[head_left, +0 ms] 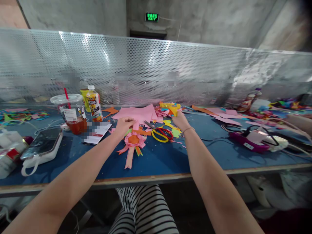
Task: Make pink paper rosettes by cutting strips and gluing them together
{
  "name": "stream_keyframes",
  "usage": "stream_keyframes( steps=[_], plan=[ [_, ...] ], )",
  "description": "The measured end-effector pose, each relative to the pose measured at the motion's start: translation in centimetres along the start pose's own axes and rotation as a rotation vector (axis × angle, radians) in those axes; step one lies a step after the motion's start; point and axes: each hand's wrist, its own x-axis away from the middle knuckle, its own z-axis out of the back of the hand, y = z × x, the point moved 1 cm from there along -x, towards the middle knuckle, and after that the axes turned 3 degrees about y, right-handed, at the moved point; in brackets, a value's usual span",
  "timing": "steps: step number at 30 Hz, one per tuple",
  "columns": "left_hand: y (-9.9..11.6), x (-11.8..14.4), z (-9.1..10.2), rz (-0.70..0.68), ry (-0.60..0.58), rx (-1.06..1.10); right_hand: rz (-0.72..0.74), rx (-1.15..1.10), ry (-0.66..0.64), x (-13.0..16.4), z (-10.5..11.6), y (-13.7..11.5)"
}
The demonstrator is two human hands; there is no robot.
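Observation:
My left hand (pixel 125 125) is closed in a pinch on a small pink paper strip (pixel 136 124), held above the table beside the pink sheets. My right hand (pixel 180 121) is wrapped round the handle of a yellow hot glue gun (pixel 168 106), its nozzle pointing left. Below my left hand lies a pink paper rosette (pixel 134 140) with an orange centre and hanging ribbon tails. Between my hands rest scissors (pixel 160 135) with red and yellow handles, blades pointing up-left. Pink paper sheets (pixel 136 114) lie behind, and yellow-green paper scraps (pixel 172 127) lie near the scissors.
On the left stand a drink cup (pixel 70 110) with a red straw and a juice bottle (pixel 94 105), near a phone (pixel 42 149). At right are a purple power strip (pixel 250 143) and cables. A perforated metal screen (pixel 146 71) closes off the table's back.

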Motion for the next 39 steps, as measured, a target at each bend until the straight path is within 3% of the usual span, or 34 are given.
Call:
stream_keyframes(
  steps=[2, 4, 9, 15, 19, 39],
  plan=[
    [0.0, 0.0, 0.1, -0.004, 0.013, -0.041, -0.07, -0.14, 0.133, 0.8, 0.4, -1.9],
    [-0.1, 0.0, 0.2, -0.026, 0.009, -0.105, -0.043, -0.18, 0.203, 1.7, 0.8, -3.9],
    [-0.3, 0.3, -0.2, -0.032, -0.052, -0.17, 0.091, -0.065, 0.272, 2.9, 0.9, -6.4],
    [0.0, 1.2, -1.0, -0.005, -0.144, -0.088, 0.209, 0.083, 0.232, 2.7, 0.2, -5.7],
    [0.4, 1.7, -1.1, 0.01, -0.144, -0.068, 0.287, 0.135, 0.151, 2.5, 0.3, -5.2],
    [-0.1, 1.2, -1.0, 0.046, -0.134, 0.009, 0.375, 0.167, 0.057, 2.2, 0.2, -4.6]
  ],
)
